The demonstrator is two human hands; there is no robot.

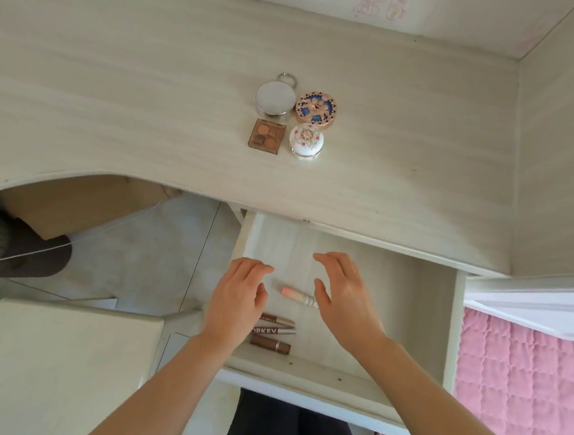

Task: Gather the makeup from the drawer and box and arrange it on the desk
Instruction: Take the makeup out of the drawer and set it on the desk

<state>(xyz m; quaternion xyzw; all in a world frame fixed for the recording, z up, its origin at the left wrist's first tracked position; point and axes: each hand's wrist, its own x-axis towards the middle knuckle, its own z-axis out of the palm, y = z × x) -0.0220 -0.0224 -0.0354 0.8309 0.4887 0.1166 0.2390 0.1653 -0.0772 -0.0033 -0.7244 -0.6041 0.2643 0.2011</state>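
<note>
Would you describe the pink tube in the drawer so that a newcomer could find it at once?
Start at the open drawer below the front edge of the desk. On its floor, between the left hand and right hand, lies the pink tube. Unlike the three brown sticks nearer the drawer front, it is pink with a whitish end and lies apart.

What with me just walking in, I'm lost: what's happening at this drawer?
A person reaches both hands into the open drawer. The left hand and right hand are open either side of a pink lipstick, gripping nothing. Three brown tubes lie nearer the front. Four makeup cases are already grouped on the desk.
</note>
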